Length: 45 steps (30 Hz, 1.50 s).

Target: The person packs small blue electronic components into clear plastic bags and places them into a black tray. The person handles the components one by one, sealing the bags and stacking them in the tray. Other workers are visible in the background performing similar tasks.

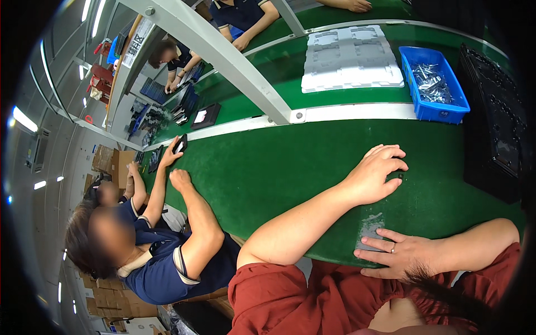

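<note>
My left hand point(379, 172) hovers over or rests on the green tabletop point(312, 167), its fingers bent and its thumb apart from them. A tiny dark piece point(401, 176) shows by the thumb tip; its kind is too small to make out, and it does not look gripped. Nearer to me, my right hand point(410, 254), with a ring on one finger, lies with spread fingers at the table's front edge. Its fingertips touch or adjoin a worn grey patch point(369, 229) on the surface. I see nothing held in this hand.
A blue bin point(407, 67) of small shiny parts stands at the far right, beside a stack of black trays point(494, 123). White moulded trays point(352, 58) lie beyond the white rail point(357, 113). A co-worker point(162, 251) in navy sits at my left, holding a dark flat object point(180, 144).
</note>
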### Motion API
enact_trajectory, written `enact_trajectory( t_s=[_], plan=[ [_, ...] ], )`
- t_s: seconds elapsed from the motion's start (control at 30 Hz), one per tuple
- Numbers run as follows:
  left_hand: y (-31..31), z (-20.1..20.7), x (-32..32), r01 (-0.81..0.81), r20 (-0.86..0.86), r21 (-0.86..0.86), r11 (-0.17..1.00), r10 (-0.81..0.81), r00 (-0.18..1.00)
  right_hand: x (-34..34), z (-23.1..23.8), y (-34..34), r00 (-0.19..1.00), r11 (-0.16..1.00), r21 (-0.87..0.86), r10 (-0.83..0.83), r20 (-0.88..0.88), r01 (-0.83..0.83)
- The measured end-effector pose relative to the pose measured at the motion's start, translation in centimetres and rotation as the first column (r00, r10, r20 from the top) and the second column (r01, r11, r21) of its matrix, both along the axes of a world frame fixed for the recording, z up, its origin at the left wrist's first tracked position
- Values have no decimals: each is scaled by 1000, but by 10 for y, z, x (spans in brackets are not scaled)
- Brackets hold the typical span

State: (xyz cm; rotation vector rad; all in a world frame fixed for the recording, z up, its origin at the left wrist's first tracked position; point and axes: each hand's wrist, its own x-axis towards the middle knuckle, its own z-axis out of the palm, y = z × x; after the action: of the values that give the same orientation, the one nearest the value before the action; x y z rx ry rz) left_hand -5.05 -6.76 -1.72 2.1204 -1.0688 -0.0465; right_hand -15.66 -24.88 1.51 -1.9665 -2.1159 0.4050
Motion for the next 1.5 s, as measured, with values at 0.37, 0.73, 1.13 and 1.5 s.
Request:
enact_trajectory(
  t_s=[0.37,0.73,1.13,1.5],
  plan=[
    [-2,9,1,24,24,57,998,-26,999,-5,-18,-4,994,987,151,-46,-100,61],
    [-6,18,-4,-22,18,119,993,20,1000,-13,-27,-4,997,955,286,-74,-36,81],
    [-21,10,-6,-27,82,76,997,21,996,-11,-27,-5,997,944,320,-83,-3,80],
    [-34,6,-9,-101,131,58,993,93,987,-8,-12,-5,995,970,226,-97,10,92]
  ],
)
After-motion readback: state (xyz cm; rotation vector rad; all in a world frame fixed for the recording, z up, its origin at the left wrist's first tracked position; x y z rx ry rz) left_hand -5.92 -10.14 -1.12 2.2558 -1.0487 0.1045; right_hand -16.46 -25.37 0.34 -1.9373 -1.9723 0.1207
